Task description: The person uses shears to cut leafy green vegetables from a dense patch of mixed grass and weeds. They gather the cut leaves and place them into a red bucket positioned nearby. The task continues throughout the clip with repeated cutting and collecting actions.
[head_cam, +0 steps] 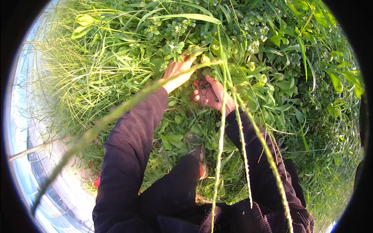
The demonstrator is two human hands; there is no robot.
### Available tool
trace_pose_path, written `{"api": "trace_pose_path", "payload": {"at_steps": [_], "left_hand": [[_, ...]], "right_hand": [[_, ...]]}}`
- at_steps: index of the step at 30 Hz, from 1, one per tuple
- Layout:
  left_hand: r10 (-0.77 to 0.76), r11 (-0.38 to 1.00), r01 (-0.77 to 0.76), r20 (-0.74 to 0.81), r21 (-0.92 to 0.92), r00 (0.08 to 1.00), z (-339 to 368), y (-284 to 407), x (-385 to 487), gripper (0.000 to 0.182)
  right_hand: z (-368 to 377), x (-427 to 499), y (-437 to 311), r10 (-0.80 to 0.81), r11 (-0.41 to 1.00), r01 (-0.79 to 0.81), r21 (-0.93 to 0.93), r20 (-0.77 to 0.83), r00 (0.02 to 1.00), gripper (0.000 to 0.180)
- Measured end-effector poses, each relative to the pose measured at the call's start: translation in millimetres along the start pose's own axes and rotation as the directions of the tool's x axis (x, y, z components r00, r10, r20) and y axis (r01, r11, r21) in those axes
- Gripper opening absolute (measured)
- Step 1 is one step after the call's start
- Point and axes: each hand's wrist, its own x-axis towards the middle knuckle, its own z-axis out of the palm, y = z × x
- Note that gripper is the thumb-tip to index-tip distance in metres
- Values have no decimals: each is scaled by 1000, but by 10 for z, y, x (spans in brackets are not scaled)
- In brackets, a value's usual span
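Low leafy green plants and long grass surround both of my hands. My right hand, palm up, holds a pair of pruning shears with dark metal parts and a red handle part; the blades point away from me among the leaves. Just left of the shears, my left hand reaches into the foliage, with its fingertips at some leaves. What those fingers grip is hidden. Both sleeves are dark and ribbed.
A grass seed head with several long spikes hangs close before the camera, crossing the view. My bent knee is below. Whitish, bluish sheeting and a thin pole lie at the left. Dense weeds fill the right.
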Motion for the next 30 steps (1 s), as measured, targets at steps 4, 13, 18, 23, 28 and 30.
{"api": "trace_pose_path", "payload": {"at_steps": [4, 13, 18, 23, 28, 30], "left_hand": [[273, 875, -242, -16, 419, 962, 49, 2, -2, 57], [102, 992, -101, 5, -70, 995, 109, -165, 123, 40], [62, 996, -57, -78, 67, 995, 120, -184, 102, 32], [-124, 979, 124, 4, -160, 992, -93, -118, -27, 28], [-140, 389, 172, 126, -905, 982, -307, 7, -435, 23], [-127, 246, 254, 228, -936, 965, -326, 62, -620, 20]], "right_hand": [[23, 9, 41, -83, 995, 81, -52, -34, 996, 53], [25, -56, 68, -96, 970, 60, -235, -148, 984, 53], [63, -50, 72, -174, 972, 148, -182, -133, 976, 50], [132, -347, 150, -172, 973, 137, -188, -182, 968, 43], [174, -868, 317, -239, 888, 125, -443, -213, 947, 51], [227, -1003, 379, -292, 882, 192, -430, -178, 940, 44]]}}
